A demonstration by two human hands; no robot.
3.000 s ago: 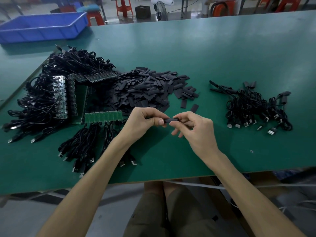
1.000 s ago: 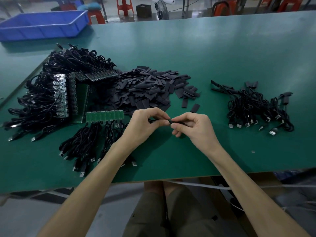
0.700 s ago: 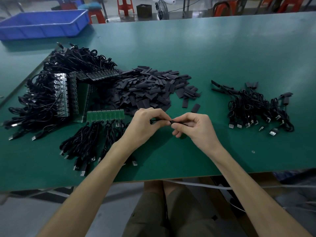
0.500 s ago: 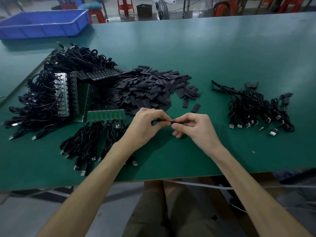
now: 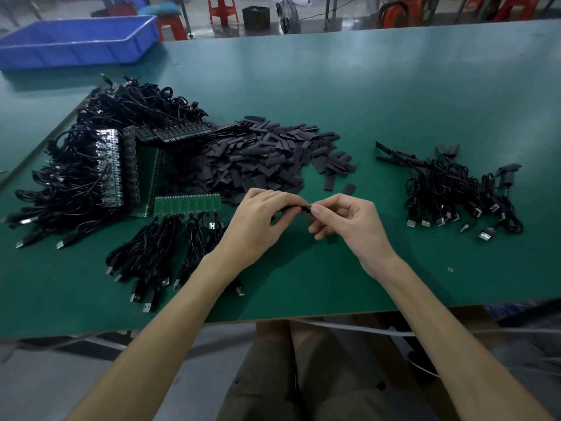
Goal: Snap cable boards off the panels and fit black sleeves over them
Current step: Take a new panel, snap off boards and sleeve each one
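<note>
Closer now, left hand (image 5: 255,226) and right hand (image 5: 349,223) pinch black sleeve (image 5: 303,209) horizontally.

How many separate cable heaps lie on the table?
3: the large heap far left, the bunches hanging off the green panel at near left, the small heap at right. Cables underneath may be hidden.

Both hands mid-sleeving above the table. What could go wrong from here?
1. The black sleeve is held only by fingertip pinches of the left hand and right hand; a slip could drop it into the look-alike sleeve pile.
2. The board is hidden, so a skewed fit might go unnoticed.
3. The left forearm crosses the cables below the green panel; pulling back could snag them.
</note>
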